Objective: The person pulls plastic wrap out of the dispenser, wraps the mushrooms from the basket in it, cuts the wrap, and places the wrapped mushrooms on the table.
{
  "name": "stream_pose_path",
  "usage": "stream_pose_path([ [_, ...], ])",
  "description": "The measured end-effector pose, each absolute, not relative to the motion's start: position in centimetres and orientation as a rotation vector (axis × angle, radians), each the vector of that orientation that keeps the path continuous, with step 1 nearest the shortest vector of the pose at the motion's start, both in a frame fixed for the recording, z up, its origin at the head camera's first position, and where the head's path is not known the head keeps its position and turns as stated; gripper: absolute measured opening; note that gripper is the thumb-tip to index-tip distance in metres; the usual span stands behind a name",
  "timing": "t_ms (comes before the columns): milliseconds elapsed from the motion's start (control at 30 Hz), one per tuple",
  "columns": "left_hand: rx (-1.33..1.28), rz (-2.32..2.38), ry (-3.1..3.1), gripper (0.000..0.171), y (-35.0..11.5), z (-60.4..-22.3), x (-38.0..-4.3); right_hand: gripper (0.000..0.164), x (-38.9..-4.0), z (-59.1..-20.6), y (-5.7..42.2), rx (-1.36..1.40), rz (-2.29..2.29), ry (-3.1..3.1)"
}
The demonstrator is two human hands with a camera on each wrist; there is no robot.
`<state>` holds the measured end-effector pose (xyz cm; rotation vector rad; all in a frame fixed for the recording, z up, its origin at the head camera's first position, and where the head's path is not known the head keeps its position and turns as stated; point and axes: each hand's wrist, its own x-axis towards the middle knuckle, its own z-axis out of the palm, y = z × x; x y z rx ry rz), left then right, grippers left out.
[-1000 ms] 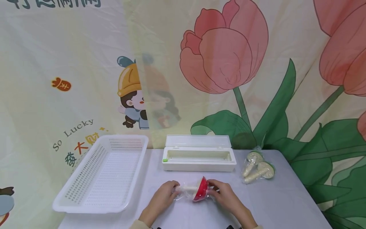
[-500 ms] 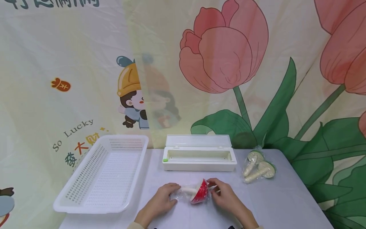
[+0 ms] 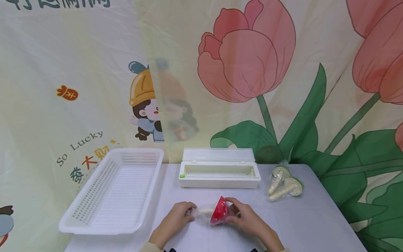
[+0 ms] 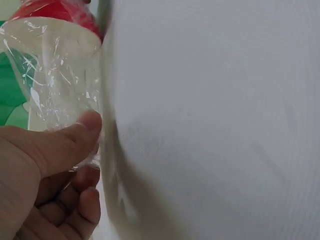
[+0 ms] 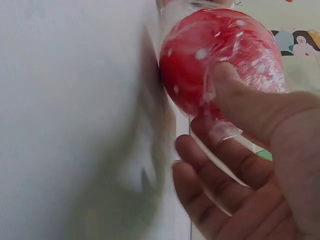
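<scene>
A toy mushroom (image 3: 219,211) with a white-dotted red cap and pale stem lies sideways in a clear plastic bag, low over the white table. My left hand (image 3: 177,217) pinches the bag at the stem end; in the left wrist view the thumb presses on the crinkled plastic (image 4: 60,82). At the cap end, my right hand (image 3: 247,217) holds the bagged mushroom. The right wrist view shows its thumb against the red cap (image 5: 200,65), with the index finger by the bag's loose tail and the other fingers loosely bent.
Behind the hands stands a long white box (image 3: 219,183) with its lid raised and a green tab at its left. A white perforated basket (image 3: 140,227) is at the left. Bagged pale mushrooms (image 3: 284,190) with green edges lie at the right. A printed curtain hangs behind the table.
My left fingers, spread apart half a second ago, now come together on the bag's stem end. My right hand has moved slightly left onto the cap, which has turned a little.
</scene>
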<state>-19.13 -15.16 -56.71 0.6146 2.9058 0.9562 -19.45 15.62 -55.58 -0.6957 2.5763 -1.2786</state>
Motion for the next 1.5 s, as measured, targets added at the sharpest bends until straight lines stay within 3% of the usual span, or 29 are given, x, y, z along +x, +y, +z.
stream_pose_path([
  [200,0.653,1.079,2.882,0.014,-15.5,-56.7,-19.0,0.018,-19.8,-55.5,15.5,-0.619,-1.325,2.707],
  [333,0.522,1.063,2.977,0.013,-15.2,-57.3,-18.9,0.006,-19.9,-55.4,15.2,-0.554,-1.332,2.792],
  [500,0.247,1.097,3.105,0.011,-14.7,-57.7,-18.6,0.005,-20.0,-55.5,15.0,-0.487,-1.366,2.870],
  [667,0.237,1.137,3.143,0.007,-14.5,-57.5,-18.4,0.015,-19.8,-55.6,15.0,-0.502,-1.398,2.894],
  [900,0.321,1.025,3.153,0.025,-14.5,-57.2,-18.4,0.049,-19.6,-55.0,15.0,-0.656,-1.380,2.779],
  [967,0.330,1.024,3.141,0.026,-14.4,-57.5,-18.7,0.046,-19.7,-55.3,14.8,-0.681,-1.383,2.811],
  [1200,0.319,1.150,3.058,0.018,-13.2,-58.1,-19.5,0.012,-20.1,-55.8,14.4,-0.604,-1.407,3.031],
  [1500,0.435,1.134,3.016,0.015,-10.5,-57.8,-19.3,0.026,-19.9,-55.6,16.9,-0.404,-1.389,3.084],
])
